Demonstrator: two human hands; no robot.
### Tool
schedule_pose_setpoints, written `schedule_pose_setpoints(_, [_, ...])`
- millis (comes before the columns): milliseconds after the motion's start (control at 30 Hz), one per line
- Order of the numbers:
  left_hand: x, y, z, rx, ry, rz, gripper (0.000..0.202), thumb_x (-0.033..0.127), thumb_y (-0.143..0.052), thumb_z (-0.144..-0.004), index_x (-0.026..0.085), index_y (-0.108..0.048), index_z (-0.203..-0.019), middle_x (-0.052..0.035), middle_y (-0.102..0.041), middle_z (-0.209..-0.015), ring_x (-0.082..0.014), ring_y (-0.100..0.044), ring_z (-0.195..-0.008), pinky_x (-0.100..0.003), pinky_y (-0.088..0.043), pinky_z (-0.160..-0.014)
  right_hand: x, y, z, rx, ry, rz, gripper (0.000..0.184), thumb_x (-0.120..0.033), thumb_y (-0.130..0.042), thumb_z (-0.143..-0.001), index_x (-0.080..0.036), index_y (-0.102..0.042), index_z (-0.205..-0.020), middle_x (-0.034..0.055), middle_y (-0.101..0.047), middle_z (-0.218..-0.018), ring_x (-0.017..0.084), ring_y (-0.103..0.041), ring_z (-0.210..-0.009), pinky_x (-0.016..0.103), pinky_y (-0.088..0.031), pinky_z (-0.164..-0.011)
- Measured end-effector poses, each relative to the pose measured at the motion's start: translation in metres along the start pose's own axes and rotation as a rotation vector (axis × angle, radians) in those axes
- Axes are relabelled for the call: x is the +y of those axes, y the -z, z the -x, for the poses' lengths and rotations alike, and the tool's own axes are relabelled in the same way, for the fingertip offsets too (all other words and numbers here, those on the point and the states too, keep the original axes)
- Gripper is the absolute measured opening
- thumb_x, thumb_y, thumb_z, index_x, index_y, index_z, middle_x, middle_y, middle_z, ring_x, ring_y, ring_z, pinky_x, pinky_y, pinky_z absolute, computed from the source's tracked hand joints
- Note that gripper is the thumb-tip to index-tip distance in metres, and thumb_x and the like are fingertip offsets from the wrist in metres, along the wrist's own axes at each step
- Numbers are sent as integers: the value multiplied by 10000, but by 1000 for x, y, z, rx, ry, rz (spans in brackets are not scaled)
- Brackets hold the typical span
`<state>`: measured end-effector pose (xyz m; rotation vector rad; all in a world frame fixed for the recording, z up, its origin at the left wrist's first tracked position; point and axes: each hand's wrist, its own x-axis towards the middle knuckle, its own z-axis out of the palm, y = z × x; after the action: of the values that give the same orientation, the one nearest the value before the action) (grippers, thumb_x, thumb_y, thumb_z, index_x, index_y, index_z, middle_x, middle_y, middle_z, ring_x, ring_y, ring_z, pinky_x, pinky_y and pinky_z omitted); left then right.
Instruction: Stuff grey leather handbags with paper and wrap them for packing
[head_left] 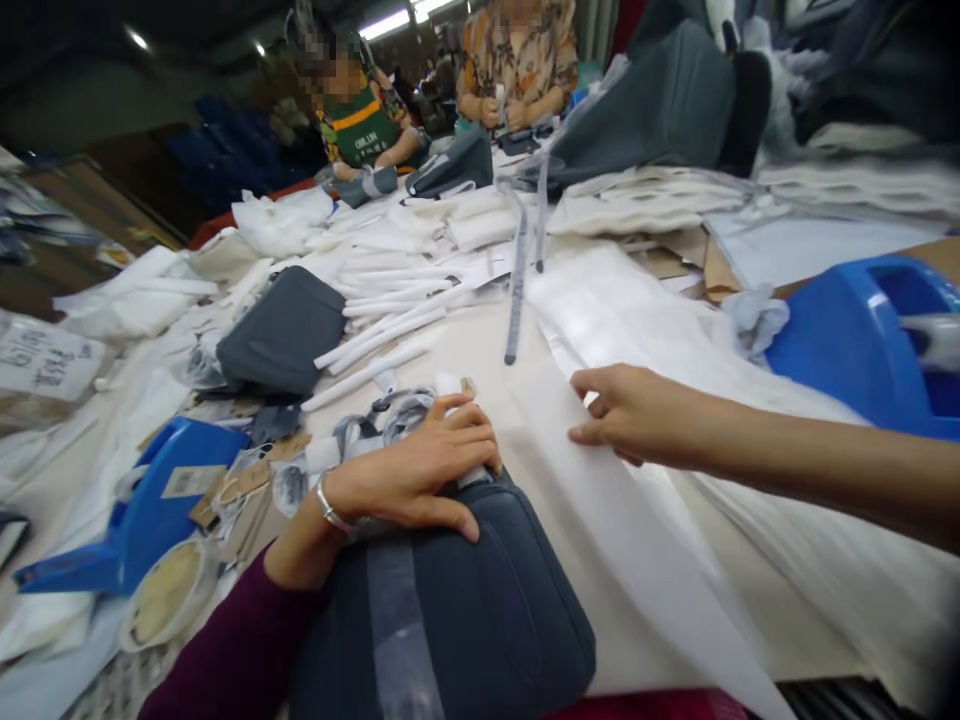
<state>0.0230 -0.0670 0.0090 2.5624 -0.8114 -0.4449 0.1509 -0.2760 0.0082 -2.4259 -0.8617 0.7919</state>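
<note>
A dark grey bag (480, 600) lies in front of me, a strip of clear wrap (397, 630) around its body. My left hand (431, 465) grips its top edge, thumb on the front and fingers over the far side. Wrapped straps or handle parts (382, 420) bunch just beyond that hand. My right hand (611, 410) holds a thin, translucent white plastic sheet (637, 540) near its edge, thumb and forefinger bent toward each other. The sheet slants down toward the table's front edge; whether it is a plastic bag, I cannot tell.
Another dark grey bag (281, 330) stands at left. Blue tape dispensers (165, 490) (840, 340) sit on both sides. White rolled strips (382, 340) and wrapped straps (516, 290) lie ahead. A round tub (169, 595) is at lower left. Two people work across the table.
</note>
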Motion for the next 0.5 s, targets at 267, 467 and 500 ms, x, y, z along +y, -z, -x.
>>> schedule_pose_setpoints(267, [-1,1,-1,-2,25,35,464,602,-561,-823,215,-557,-1079,-68,-587,-1015,-262,-432,-1071,-478,-120,-1116,-5,-51,-43,-334,-161,-291,135,-64,-632,-721,-171,-586,-789,-53,-490,-394,113,-479,-342,187,-328,-346])
schedule_pose_setpoints(467, [-3,1,0,-2,27,30,453,599,-563,-824,215,-554,-1065,-65,-583,-1003,-257,-437,-1055,-479,-120,-1117,-3,-56,-34,-522,-215,-452,212,-53,-608,-699,-197,-464,-640,-72,-441,-319,96,-450,-288,152,-292,-296])
schedule_pose_setpoints(500, [-2,1,0,0,25,29,451,601,-560,-825,215,-554,-1059,-65,-584,-1002,-257,-438,-1050,-480,-121,-1116,-4,-59,-33,-537,-210,-477,231,-66,-613,-695,-201,-440,-622,-73,-439,-312,96,-451,-283,149,-297,-296])
